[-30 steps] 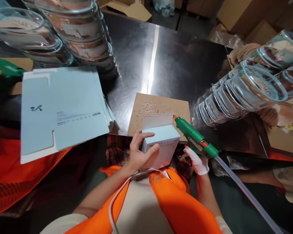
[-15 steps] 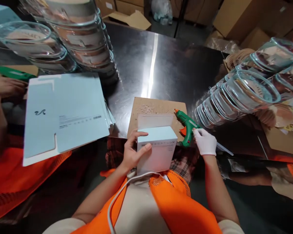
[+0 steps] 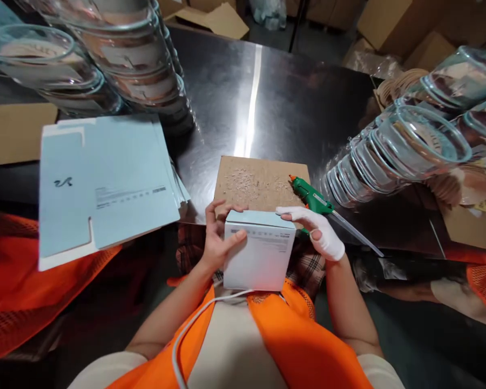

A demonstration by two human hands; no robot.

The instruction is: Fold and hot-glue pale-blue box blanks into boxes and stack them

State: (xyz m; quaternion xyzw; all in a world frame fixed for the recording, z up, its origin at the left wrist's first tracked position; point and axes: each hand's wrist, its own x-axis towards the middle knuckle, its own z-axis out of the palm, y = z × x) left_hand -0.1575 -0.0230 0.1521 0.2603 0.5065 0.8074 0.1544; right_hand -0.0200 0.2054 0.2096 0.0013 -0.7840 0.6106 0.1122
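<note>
A small pale blue cardboard box stands upright in front of my lap, with its top flap folded down. My bare left hand is closed around its left side, thumb on the near face and fingers over the top. My right hand, in a white glove with bare fingertips showing, reaches over the box's top right edge, its fingertips on the flap. Just beyond that hand, a green glue gun with an orange tip and a clear glue stick lies on the board's right side, partly hidden.
A cardboard board speckled with glue bits lies on the dark metal table. Flat blue box blanks are stacked at left. Clear wrapped containers tower behind them; more containers lean at right. Co-workers in orange vests sit on both sides.
My right hand has let go of the glue gun and moved left onto the box. The raised flap is now folded down. A co-worker's hand and green glue gun have left view at left.
</note>
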